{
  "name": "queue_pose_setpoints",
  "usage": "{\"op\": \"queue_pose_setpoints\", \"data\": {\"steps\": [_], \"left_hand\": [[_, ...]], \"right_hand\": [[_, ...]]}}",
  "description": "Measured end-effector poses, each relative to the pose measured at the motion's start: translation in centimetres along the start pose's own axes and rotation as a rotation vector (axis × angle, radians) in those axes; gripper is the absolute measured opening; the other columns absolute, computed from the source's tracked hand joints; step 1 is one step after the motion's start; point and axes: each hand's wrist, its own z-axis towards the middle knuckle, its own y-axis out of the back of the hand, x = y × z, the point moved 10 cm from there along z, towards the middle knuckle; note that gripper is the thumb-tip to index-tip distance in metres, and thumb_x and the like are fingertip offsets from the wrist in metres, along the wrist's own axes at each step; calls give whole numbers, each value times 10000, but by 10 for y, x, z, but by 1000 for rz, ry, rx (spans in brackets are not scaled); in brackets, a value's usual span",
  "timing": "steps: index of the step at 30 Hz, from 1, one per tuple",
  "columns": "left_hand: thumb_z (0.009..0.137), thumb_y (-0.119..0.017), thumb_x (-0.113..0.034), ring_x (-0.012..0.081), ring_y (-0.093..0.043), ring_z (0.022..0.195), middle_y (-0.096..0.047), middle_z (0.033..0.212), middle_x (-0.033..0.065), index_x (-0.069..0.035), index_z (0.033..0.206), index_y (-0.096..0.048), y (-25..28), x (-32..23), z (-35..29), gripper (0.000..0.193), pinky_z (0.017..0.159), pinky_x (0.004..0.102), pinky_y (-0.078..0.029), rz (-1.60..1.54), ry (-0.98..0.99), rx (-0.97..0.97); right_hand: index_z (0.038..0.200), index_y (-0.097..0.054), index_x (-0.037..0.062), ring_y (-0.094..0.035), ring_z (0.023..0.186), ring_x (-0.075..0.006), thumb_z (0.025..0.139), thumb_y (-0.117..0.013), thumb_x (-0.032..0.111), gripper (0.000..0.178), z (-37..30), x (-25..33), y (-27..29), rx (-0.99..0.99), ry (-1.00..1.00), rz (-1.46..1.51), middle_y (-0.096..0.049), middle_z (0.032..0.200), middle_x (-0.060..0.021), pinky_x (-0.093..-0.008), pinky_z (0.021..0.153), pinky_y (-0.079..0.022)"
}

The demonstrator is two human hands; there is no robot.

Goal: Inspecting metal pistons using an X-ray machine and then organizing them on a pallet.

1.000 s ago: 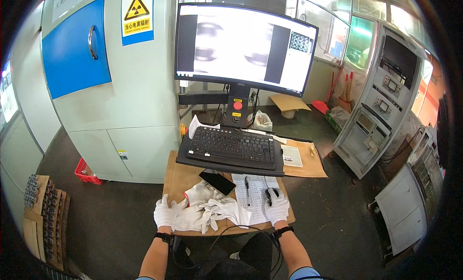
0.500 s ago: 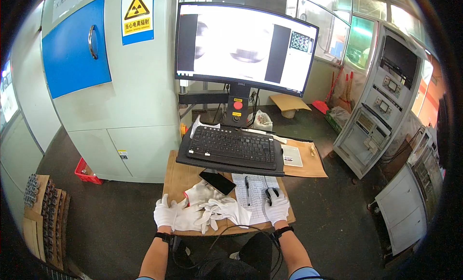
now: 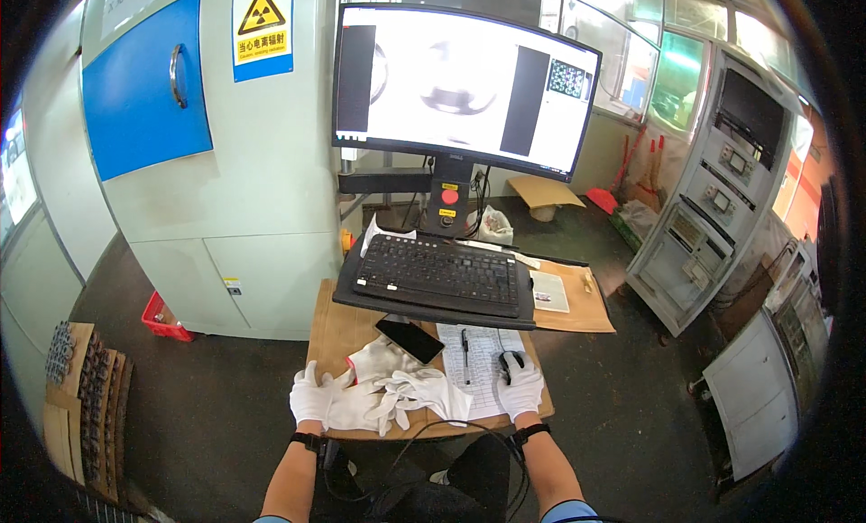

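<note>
My right hand (image 3: pixel 520 393), in a white glove, rests over a black computer mouse (image 3: pixel 511 364) on a printed sheet (image 3: pixel 487 395). My left hand (image 3: pixel 312 399), also gloved in white, lies at the left edge of the cardboard-covered tabletop (image 3: pixel 327 338), its visible fingers apart and holding nothing I can see. Right beside it is a pile of loose white gloves (image 3: pixel 419 392). A black pen (image 3: pixel 465 353) lies on the sheet, and a dark smartphone (image 3: pixel 410 340) sits behind the gloves. Ahead, a monitor (image 3: pixel 460 81) displays a bright grey image with blurred dark round shapes.
A black keyboard (image 3: pixel 437 272) stands on a raised tray above the tabletop. Left is a large grey cabinet (image 3: pixel 262 180) with a blue door (image 3: pixel 149 90). A red button (image 3: pixel 449 197) sits below the monitor. A grey equipment rack (image 3: pixel 713 198) stands right; stacked parts (image 3: pixel 90 406) sit lower left.
The shapes in the monitor's image have shifted and look different. Both hands stay in place; the whole view has moved very slightly.
</note>
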Motion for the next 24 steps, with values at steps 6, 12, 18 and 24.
{"op": "queue_pose_setpoints", "data": {"steps": [6,12,18,24], "left_hand": [[876,-689,-341,375,-668,1032,-651,1174,188,-114,1301,-602,1,-1,0,490,864,446,-555,-2,-20,-24],[874,-693,-330,374,-666,1031,-650,1170,190,-103,1300,-602,2,-6,-2,491,862,446,-553,-3,-24,-17],[872,-695,-334,383,-666,1028,-649,1177,192,-110,1295,-608,3,-5,-1,487,861,454,-555,-11,-18,-34],[869,-697,-349,390,-668,1029,-646,1194,196,-132,1295,-612,3,-4,-1,486,862,457,-558,-4,-7,-30]], "right_hand": [[1236,-658,154,-623,1024,-391,759,-693,218,483,-1,1,1,-18,6,-4,-597,1286,-177,-487,881,-530],[1260,-648,161,-617,1034,-397,764,-697,228,502,-2,-6,-6,-24,12,-7,-588,1299,-184,-499,892,-523],[1220,-655,133,-617,1068,-400,765,-691,185,459,0,-2,-1,14,-35,9,-597,1288,-201,-487,952,-503],[1223,-655,137,-619,1069,-396,767,-698,193,462,0,-2,0,31,-46,19,-593,1290,-204,-488,953,-501]]}}
